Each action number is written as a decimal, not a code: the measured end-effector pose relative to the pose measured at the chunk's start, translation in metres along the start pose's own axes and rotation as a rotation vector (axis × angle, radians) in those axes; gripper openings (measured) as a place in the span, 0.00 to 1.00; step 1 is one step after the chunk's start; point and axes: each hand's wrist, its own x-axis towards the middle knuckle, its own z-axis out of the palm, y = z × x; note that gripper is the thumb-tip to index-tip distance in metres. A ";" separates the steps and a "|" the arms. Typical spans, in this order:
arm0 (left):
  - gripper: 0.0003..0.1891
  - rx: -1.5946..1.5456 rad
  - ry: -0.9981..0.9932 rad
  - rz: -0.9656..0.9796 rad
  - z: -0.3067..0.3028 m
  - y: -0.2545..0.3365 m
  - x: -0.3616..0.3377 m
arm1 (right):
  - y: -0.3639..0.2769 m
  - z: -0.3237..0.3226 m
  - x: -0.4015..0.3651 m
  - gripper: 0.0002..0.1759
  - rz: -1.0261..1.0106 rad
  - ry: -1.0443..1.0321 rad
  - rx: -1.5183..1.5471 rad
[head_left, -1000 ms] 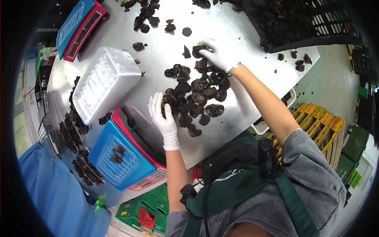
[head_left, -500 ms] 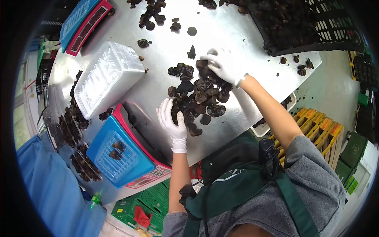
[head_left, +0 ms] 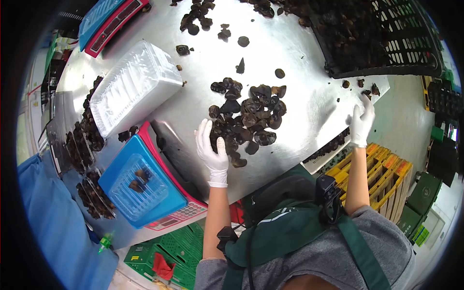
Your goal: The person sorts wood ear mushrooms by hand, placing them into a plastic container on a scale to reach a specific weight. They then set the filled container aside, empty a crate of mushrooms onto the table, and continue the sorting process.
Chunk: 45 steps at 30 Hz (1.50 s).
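Your left hand [head_left: 211, 153], gloved in white, lies at the left edge of the pile of dark pieces [head_left: 253, 113], its thumb and fingers well spread; its grip encloses no piece that can be seen. Your right hand [head_left: 362, 123], gloved alike, is by the table's near right edge, well apart from the pile. Its grip is loosely parted, thumb away from the fingers; whether the fingertips touch the loose dark scraps [head_left: 374, 90] at the corner, I cannot tell. The pile rests mid-table [head_left: 299, 104], some single pieces scattered beyond it. Left of your left hand stands a blue-topped scale [head_left: 117, 180] bearing a clear tray; behind it, a stack of clear containers [head_left: 133, 89]. A black crate [head_left: 411, 70] holds more dark pieces at the far right.
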 end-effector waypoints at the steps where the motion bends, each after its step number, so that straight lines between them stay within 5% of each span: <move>1: 0.27 -0.003 -0.010 -0.003 -0.002 0.001 0.000 | -0.030 0.007 0.008 0.17 -0.005 -0.084 0.212; 5: 0.27 -0.151 0.051 -0.083 0.000 0.007 0.007 | -0.140 0.100 0.026 0.22 -0.480 -0.335 0.217; 8: 0.28 -0.150 0.051 -0.066 0.004 0.004 0.019 | -0.212 0.172 0.011 0.33 -0.518 -0.495 0.336; 9: 0.28 -0.142 0.048 -0.052 0.007 0.002 0.024 | -0.232 0.171 0.006 0.31 -0.621 -0.675 0.293; 13: 0.25 -0.189 -0.013 -0.041 0.007 -0.009 0.033 | -0.252 0.146 -0.052 0.19 -1.040 -0.838 0.199; 16: 0.21 -0.143 -0.223 -0.017 -0.006 -0.009 0.028 | -0.223 0.112 -0.052 0.13 -1.128 -0.675 0.566; 17: 0.20 -0.140 -0.270 -0.018 -0.009 -0.009 0.023 | -0.214 0.116 -0.034 0.12 -0.968 -0.828 0.729; 19: 0.22 0.001 -0.328 0.009 -0.010 0.009 0.014 | -0.191 0.091 -0.013 0.16 -0.278 -0.606 0.716; 20: 0.23 0.024 -0.309 0.021 -0.007 0.012 0.009 | -0.163 0.104 0.011 0.17 -0.550 -0.299 0.333; 21: 0.24 0.046 -0.289 0.035 -0.005 0.015 0.005 | -0.162 0.108 0.010 0.23 -0.491 -0.165 0.191; 24: 0.34 0.109 -0.349 0.061 -0.004 0.018 0.009 | -0.168 0.091 -0.016 0.35 -0.579 -0.742 0.138; 29: 0.61 0.412 -0.557 -0.070 -0.032 0.045 0.007 | -0.178 0.068 -0.044 0.64 -0.833 -0.915 0.070; 31: 0.58 0.482 -0.632 -0.211 -0.036 0.066 0.008 | -0.194 0.057 -0.049 0.65 -0.840 -0.978 -0.224; 34: 0.51 0.351 -0.449 -0.319 -0.009 0.058 0.002 | -0.202 0.081 -0.068 0.57 -0.642 -0.879 -0.109; 38: 0.41 -0.191 -0.298 -0.417 0.015 0.040 0.010 | -0.213 0.102 -0.079 0.39 -0.617 -0.805 0.232; 41: 0.38 -0.277 -0.265 -0.320 -0.008 0.053 0.021 | -0.234 0.068 -0.063 0.34 -0.428 -1.012 0.391; 45: 0.37 -0.319 -0.215 -0.275 -0.072 0.080 0.032 | -0.270 0.044 -0.064 0.33 -0.584 -0.951 0.630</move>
